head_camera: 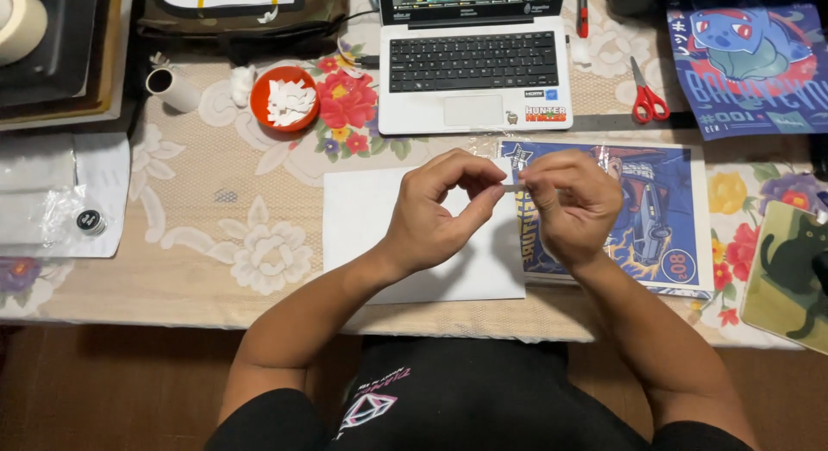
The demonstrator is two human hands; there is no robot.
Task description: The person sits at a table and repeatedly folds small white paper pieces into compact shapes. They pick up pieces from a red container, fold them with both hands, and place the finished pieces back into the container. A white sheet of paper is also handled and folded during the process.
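Note:
My left hand and my right hand meet above the table's front edge, fingertips pinched together on a tiny pale piece, too small to tell what it is. Under my left hand lies a white sheet of paper. Beneath my right hand sits a blue illustrated print in a clear sleeve.
A white laptop stands open at the back centre. Left of it sits an orange bowl of white scraps and a small white tube. Red scissors, another blue print and a cat picture lie right. A plastic bag lies left.

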